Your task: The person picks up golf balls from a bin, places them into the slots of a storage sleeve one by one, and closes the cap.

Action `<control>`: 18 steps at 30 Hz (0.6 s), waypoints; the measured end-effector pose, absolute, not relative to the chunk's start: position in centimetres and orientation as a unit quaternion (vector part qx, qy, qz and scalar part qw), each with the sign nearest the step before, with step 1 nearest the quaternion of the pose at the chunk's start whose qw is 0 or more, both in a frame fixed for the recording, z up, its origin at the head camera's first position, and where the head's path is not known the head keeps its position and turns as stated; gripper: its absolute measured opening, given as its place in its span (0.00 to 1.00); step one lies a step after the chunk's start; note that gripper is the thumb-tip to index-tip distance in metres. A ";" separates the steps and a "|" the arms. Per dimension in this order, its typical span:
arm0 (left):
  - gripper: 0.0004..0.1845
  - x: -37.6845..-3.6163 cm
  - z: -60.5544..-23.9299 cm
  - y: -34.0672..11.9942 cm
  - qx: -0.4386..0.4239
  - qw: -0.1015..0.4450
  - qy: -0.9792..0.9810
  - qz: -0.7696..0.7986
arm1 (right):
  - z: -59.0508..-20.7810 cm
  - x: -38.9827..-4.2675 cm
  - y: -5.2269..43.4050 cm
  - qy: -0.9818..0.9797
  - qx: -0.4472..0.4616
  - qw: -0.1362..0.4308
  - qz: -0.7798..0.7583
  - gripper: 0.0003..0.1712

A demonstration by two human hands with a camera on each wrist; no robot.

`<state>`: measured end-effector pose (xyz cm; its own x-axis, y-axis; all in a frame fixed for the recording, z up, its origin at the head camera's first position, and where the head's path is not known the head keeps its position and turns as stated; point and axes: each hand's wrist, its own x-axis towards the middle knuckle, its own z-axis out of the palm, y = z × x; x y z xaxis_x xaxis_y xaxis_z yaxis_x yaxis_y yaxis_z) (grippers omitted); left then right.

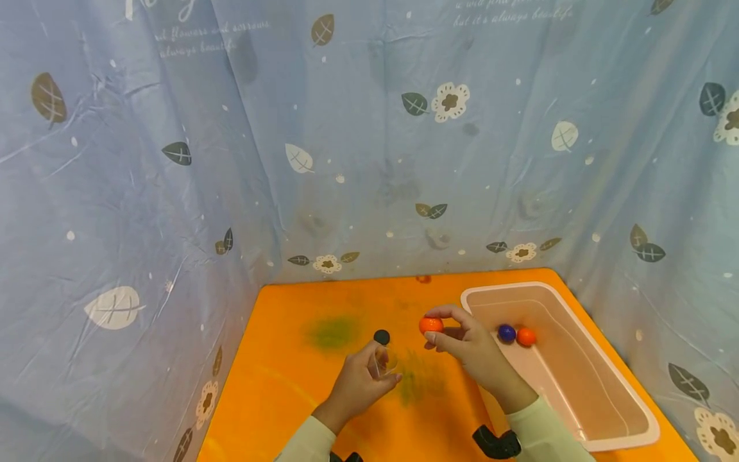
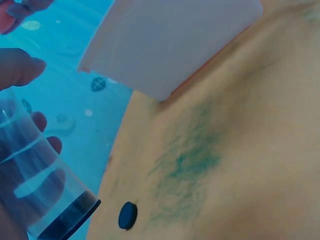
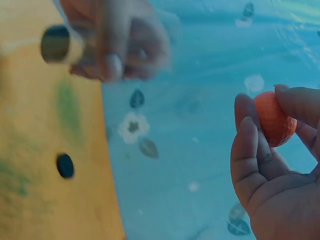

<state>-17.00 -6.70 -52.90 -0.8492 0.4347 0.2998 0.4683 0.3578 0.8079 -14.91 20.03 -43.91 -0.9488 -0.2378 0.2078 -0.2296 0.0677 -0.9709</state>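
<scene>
The left hand grips a clear tube, slanted in the left-wrist view; right of it, apart, the right hand pinches an orange golf ball.

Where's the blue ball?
In the head view, the blue ball is on the right, inside the pale tub, just left of an orange ball.

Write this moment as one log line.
left hand: holds clear tube; right hand: pinches orange golf ball; black disc: on table; pale bin: blue ball, another orange ball
</scene>
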 end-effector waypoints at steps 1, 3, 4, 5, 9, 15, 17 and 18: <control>0.18 -17.0 -52.9 -6.7 -0.275 0.018 -0.824 -0.496 | -44.1 -14.8 19.6 0.731 -0.165 0.008 -0.662 0.19; 0.18 -17.0 -53.1 -6.7 -0.278 0.019 -0.824 -0.494 | -44.6 -14.4 18.7 0.727 -0.176 0.020 -0.664 0.18; 0.18 -17.0 -53.2 -6.7 -0.280 0.021 -0.824 -0.491 | -44.9 -14.3 18.3 0.724 -0.183 0.024 -0.665 0.18; 0.18 -17.0 -53.3 -6.7 -0.281 0.021 -0.826 -0.488 | -45.2 -14.2 17.9 0.721 -0.189 0.027 -0.666 0.17; 0.18 -17.0 -53.8 -6.8 -0.285 0.019 -0.828 -0.483 | -46.2 -13.7 16.6 0.711 -0.198 0.045 -0.674 0.18; 0.19 -17.0 -54.1 -6.7 -0.300 0.031 -0.825 -0.479 | -47.0 -13.3 15.3 0.697 -0.198 0.075 -0.685 0.18; 0.20 -17.0 -54.2 -6.7 -0.303 0.036 -0.823 -0.478 | -47.2 -13.3 15.1 0.694 -0.205 0.079 -0.686 0.17; 0.20 -17.0 -54.2 -6.7 -0.304 0.037 -0.823 -0.478 | -47.3 -13.2 15.0 0.693 -0.207 0.080 -0.686 0.17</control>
